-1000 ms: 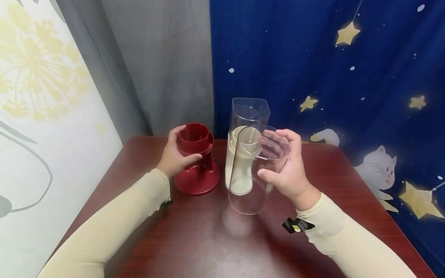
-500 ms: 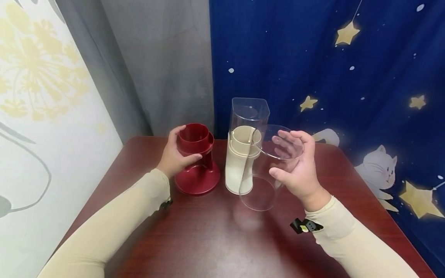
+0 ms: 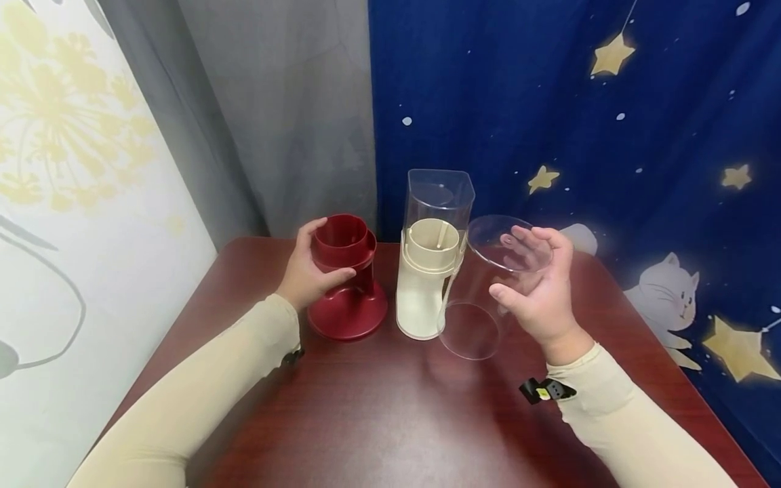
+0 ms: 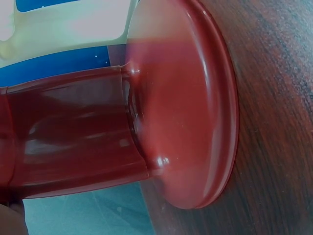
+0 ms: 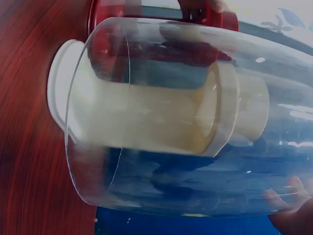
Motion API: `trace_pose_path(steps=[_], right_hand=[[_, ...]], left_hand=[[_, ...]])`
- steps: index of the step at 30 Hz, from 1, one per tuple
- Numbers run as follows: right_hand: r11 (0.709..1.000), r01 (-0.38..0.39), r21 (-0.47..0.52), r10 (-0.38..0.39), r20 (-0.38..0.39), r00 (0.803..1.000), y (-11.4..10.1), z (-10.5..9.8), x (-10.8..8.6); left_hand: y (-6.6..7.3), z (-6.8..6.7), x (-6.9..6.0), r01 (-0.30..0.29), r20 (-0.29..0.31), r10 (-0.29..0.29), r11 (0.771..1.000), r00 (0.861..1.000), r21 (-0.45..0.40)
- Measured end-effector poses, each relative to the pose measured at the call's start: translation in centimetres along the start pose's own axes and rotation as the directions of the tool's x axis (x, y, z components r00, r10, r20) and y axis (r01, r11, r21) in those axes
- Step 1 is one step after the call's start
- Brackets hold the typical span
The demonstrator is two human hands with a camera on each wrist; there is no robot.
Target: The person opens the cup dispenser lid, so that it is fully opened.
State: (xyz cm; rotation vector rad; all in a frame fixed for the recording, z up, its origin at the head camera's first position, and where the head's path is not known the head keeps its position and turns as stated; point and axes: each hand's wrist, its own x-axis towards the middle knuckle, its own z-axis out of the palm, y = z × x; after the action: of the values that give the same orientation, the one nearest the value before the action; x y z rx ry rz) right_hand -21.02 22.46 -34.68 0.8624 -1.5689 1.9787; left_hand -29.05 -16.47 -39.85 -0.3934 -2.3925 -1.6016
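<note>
My left hand [image 3: 308,274] grips the upper part of a red plastic stand [image 3: 348,317], with the thumb across its front. This stand has a round ring on top, a short column and a wide round base resting on the table; the left wrist view shows its column [image 4: 78,132] up close. In my right hand [image 3: 546,291] is a clear plastic cylinder [image 3: 470,333], fingers behind its upper end and thumb in front. The cylinder is tilted, its lower end toward the table. Through its wall [image 5: 171,188], the right wrist view shows a cream stand [image 5: 146,115].
Between the hands, the cream stand [image 3: 417,305] stands upright with a clear squared container [image 3: 439,186] at its top. The dark red wooden table [image 3: 342,420] ends at a grey curtain [image 3: 293,122] and a blue star-patterned curtain [image 3: 476,81]. A white patterned surface [image 3: 79,271] lies left.
My right hand has moved right with the clear cylinder, from in front of the cream stand to beside its right side. The left hand and red stand have stayed put.
</note>
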Motion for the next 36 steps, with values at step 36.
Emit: trace_pose_path(steps=[36], right_hand=[[0.957,-0.144,-0.252,0.077,-0.259,0.963,7.7,-3.2,1.6]], left_hand=[[0.1,-0.1,0.1,-0.006,0.004,0.006,1.0,1.0,-0.021]])
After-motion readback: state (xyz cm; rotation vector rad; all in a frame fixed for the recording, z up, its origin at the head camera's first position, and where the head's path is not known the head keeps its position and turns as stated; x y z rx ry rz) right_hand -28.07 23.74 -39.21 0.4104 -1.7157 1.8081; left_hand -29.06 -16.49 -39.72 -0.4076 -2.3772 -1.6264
